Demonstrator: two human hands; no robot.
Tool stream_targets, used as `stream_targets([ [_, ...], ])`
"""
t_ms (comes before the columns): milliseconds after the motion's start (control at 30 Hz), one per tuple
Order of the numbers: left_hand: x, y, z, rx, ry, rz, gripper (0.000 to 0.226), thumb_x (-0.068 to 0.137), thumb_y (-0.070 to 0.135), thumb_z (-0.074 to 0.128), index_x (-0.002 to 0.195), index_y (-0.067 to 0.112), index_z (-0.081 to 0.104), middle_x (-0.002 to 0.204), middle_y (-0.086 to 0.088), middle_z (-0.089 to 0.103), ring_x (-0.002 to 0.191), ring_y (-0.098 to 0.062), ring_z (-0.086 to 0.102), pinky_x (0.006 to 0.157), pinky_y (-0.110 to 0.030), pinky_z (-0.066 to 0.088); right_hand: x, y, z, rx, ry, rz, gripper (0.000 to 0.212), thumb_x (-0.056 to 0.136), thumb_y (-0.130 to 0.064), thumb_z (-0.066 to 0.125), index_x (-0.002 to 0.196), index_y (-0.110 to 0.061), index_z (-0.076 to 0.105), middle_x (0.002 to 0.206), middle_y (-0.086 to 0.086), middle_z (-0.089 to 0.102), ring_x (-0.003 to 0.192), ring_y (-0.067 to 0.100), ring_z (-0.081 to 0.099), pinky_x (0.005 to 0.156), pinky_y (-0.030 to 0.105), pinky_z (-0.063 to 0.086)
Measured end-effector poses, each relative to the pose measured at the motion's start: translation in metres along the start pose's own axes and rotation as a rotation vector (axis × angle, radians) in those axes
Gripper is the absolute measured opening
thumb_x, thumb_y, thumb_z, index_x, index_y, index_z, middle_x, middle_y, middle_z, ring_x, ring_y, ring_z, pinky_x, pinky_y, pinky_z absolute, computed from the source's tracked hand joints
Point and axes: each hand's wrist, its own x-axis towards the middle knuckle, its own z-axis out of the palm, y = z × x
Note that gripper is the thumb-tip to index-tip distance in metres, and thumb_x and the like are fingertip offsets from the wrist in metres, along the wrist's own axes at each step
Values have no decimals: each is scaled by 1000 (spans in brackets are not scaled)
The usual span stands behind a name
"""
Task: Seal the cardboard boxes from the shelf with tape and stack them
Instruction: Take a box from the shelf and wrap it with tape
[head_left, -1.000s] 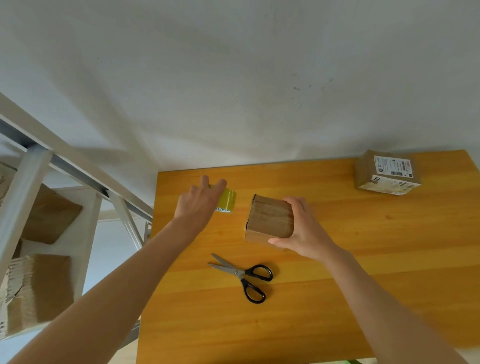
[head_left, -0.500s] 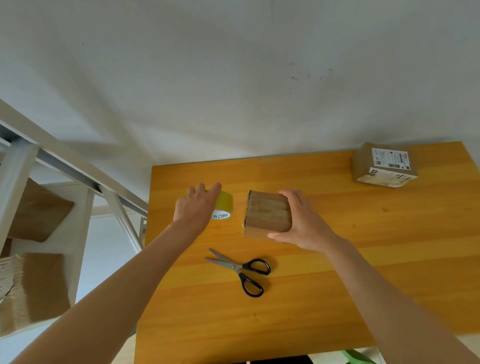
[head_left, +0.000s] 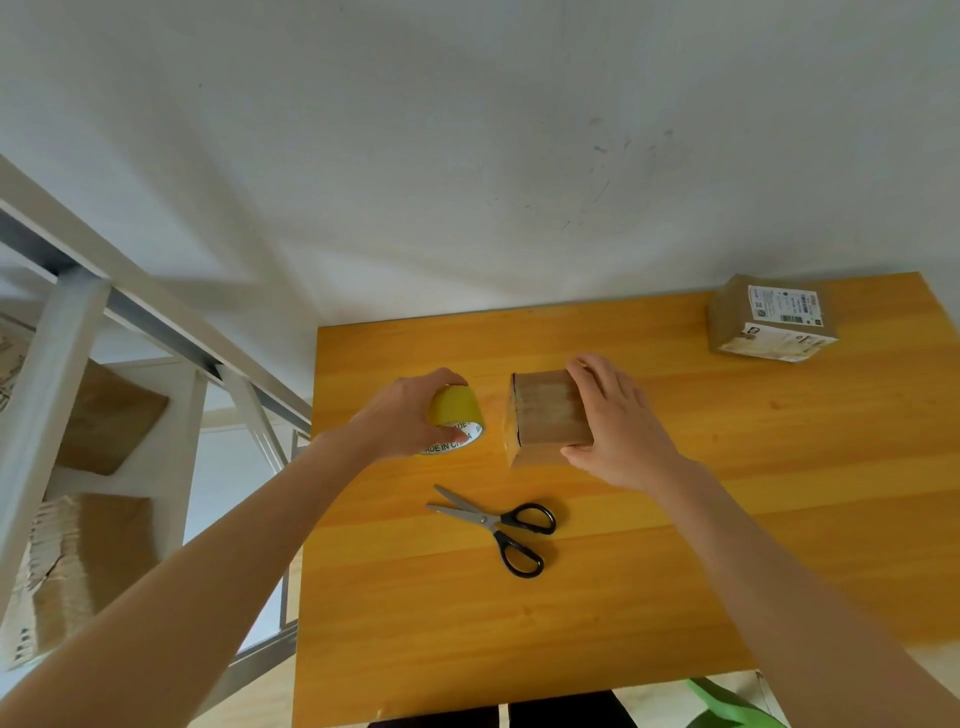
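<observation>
We see a yellow wooden desk (head_left: 675, 571) against a white wall (head_left: 467, 156), and to its left a pale metal shelf (head_left: 47, 395) holding brown cardboard (head_left: 93, 561) on its tiers. At the far right corner of the desk sits a box with white labels (head_left: 769, 319). Near the middle of the desk stands the plain cardboard box (head_left: 545, 415), its top shiny with tape. The right hand (head_left: 618, 426) clasps it from the right side, fingers curled over the far edge and thumb on the near edge. Just left of the box, not touching it, the left hand (head_left: 400, 415) grips the roll of yellow tape (head_left: 454, 410), which is tilted, with fingers over its top and thumb on its printed rim. We cannot tell whether the roll rests on the desk. Black-handled scissors (head_left: 498, 522) lie slightly open on the near side of the box, apart from both hands.
</observation>
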Motion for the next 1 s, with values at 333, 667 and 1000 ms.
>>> stream_targets([
  [333,4,1,2,-38,-9,4,70,73,41,79,133,34,45,124,3,57,106,-19,53,78,-27,50,-48,-47,55,-111,459,-307,43,78,-20,73,114,-9,53,117,14,54,101,27,56,88,39,51],
  [667,12,8,-2,-128,0,8,47,84,50,64,125,29,55,105,7,61,86,-12,58,68,-21,49,-74,-64,122,-37,-178,-45,41,99,-29,52,133,-9,44,132,6,46,123,22,48,102,33,40],
  [1000,24,9,-10,-88,-124,48,46,82,38,71,125,28,58,107,8,56,96,-12,51,80,-27,43,-61,-75,132,-61,-212,151,31,101,-26,44,128,-10,45,129,7,48,117,23,50,97,31,39],
])
